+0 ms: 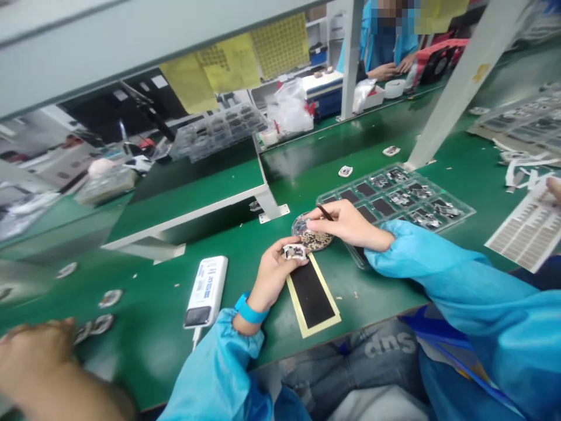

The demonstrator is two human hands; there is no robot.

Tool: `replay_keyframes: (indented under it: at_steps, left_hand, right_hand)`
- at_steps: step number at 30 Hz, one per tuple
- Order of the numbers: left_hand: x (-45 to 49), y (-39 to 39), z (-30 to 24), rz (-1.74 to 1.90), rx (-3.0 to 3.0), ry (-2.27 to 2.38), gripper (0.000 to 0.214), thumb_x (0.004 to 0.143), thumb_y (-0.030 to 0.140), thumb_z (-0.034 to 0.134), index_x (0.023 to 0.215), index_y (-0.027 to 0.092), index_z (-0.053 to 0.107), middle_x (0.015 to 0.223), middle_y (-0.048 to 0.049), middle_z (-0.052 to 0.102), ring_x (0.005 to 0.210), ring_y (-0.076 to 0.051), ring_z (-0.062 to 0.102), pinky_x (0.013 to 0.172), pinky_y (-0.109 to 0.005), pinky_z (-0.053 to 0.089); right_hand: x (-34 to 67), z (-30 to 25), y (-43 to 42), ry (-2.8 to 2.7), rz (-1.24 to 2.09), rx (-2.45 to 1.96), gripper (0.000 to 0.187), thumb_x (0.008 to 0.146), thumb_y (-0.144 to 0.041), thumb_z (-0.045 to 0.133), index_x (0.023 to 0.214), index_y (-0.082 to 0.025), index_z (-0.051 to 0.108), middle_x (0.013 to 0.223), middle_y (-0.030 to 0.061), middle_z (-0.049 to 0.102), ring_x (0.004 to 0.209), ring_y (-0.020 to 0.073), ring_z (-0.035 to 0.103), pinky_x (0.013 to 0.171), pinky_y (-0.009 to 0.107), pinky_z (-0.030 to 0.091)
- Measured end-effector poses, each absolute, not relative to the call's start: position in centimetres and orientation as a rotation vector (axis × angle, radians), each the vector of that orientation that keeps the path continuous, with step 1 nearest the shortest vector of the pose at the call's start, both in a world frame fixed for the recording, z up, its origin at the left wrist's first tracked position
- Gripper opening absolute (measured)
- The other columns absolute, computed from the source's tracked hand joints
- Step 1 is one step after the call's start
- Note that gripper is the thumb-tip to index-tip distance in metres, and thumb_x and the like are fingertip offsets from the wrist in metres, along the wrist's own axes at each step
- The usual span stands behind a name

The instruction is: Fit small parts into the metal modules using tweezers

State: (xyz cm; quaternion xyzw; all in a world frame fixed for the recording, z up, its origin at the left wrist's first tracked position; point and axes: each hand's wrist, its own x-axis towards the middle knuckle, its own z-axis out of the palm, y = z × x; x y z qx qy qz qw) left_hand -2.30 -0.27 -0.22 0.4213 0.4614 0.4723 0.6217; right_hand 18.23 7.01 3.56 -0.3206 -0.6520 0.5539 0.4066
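My left hand [280, 266] grips a small white plastic housing [295, 252] by its sides, with its open face and inner parts toward me. Just beyond it lies a round dish [324, 241] full of tiny metallic and tan pieces. Over that dish, my right hand [350, 225] is closed on a slim black tool that looks like tweezers [324, 212]; only its back end shows and the tip is hidden by the fingers. Below the left hand a black sheet with a pale yellow border [313, 292] lies on the green table.
A clear compartment tray [460, 211] with dark pads and small assemblies stands right. A white power bank [205, 292] with a cable lies left. Metal shelf legs [274, 207] rise beyond. Other people's hands show at left [39, 368] and far right, near a label sheet [526, 225].
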Motion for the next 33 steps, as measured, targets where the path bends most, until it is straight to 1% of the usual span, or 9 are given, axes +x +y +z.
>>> replay_keyframes:
  at_steps: [6,9,11,17,20,23,26,28,33]
  left_hand:
    - [-2.6,0.0,-0.4,1.117,0.990,1.140,0.042,0.078,0.038,0.082,0.107,0.013,0.067,0.093,-0.0088,0.076,0.076,-0.020,0.076,0.066,-0.028,0.062]
    - [-2.7,-0.1,-0.2,1.095,1.058,1.184,0.042,0.080,0.043,0.079,0.107,0.011,0.069,0.084,-0.0099,0.076,0.065,-0.020,0.075,0.048,-0.020,0.054]
    - [-2.7,-0.1,0.0,1.129,1.070,1.216,0.042,0.081,0.044,0.077,0.105,0.011,0.070,0.081,-0.0096,0.075,0.060,-0.019,0.073,0.044,-0.019,0.048]
    - [-2.7,-0.3,0.4,1.165,1.030,1.155,0.040,0.089,0.046,0.067,0.109,0.012,0.072,0.080,-0.0095,0.074,0.064,-0.019,0.072,0.046,-0.020,0.044]
    - [-2.5,-0.5,0.6,1.183,1.080,1.146,0.040,0.081,0.038,0.078,0.112,0.014,0.071,0.090,-0.0086,0.075,0.066,-0.016,0.071,0.047,-0.020,0.044]
    - [-2.1,-0.6,0.7,1.222,1.101,1.186,0.037,0.074,0.036,0.084,0.101,0.014,0.072,0.090,-0.0072,0.075,0.063,-0.013,0.066,0.053,-0.022,0.051]
    - [-2.1,-0.6,0.6,1.225,1.076,1.246,0.033,0.080,0.044,0.078,0.093,0.014,0.075,0.077,-0.0048,0.072,0.057,-0.011,0.061,0.050,-0.022,0.048]
    - [-2.3,-0.6,0.4,1.211,1.071,1.265,0.037,0.086,0.049,0.070,0.097,0.014,0.078,0.073,-0.0046,0.070,0.054,-0.010,0.056,0.046,-0.021,0.042]
    - [-2.7,-0.8,0.1,1.217,1.094,1.190,0.042,0.092,0.051,0.061,0.110,0.016,0.077,0.091,-0.0082,0.073,0.062,-0.012,0.056,0.053,-0.023,0.042]
  right_hand:
    - [18.8,2.5,5.5,-1.702,1.534,-0.815,0.032,0.077,-0.044,0.080,0.086,-0.014,0.075,0.081,0.0048,0.077,0.076,0.0172,0.071,0.078,0.033,0.057]
    - [18.8,2.7,5.1,-1.737,1.495,-0.827,0.034,0.079,-0.048,0.077,0.079,-0.015,0.072,0.078,0.0050,0.075,0.074,0.0164,0.069,0.077,0.032,0.056]
    - [18.7,2.9,5.0,-1.737,1.468,-0.858,0.035,0.081,-0.050,0.075,0.076,-0.015,0.070,0.075,0.0048,0.074,0.072,0.0160,0.067,0.075,0.032,0.055]
    - [18.7,3.0,4.7,-1.734,1.449,-0.881,0.032,0.083,-0.047,0.074,0.071,-0.018,0.065,0.070,0.0034,0.070,0.069,0.0149,0.062,0.070,0.030,0.052]
    - [18.7,2.6,4.6,-1.730,1.470,-0.861,0.032,0.082,-0.046,0.074,0.071,-0.018,0.062,0.070,0.0022,0.068,0.067,0.0139,0.061,0.067,0.028,0.051]
    - [18.8,2.3,4.4,-1.741,1.508,-0.841,0.033,0.080,-0.047,0.076,0.072,-0.018,0.061,0.069,0.0011,0.066,0.064,0.0128,0.061,0.063,0.027,0.051]
    - [18.7,2.3,4.1,-1.797,1.588,-0.812,0.033,0.079,-0.046,0.077,0.073,-0.017,0.063,0.070,0.0017,0.068,0.064,0.0131,0.063,0.063,0.026,0.052]
    - [18.6,2.3,3.9,-1.839,1.618,-0.808,0.031,0.079,-0.045,0.077,0.074,-0.017,0.066,0.069,0.0020,0.069,0.063,0.0133,0.064,0.062,0.026,0.052]
    - [18.0,1.9,3.6,-1.829,1.624,-0.903,0.031,0.083,-0.046,0.074,0.081,-0.016,0.073,0.060,0.0004,0.068,0.056,0.0116,0.061,0.059,0.025,0.050]
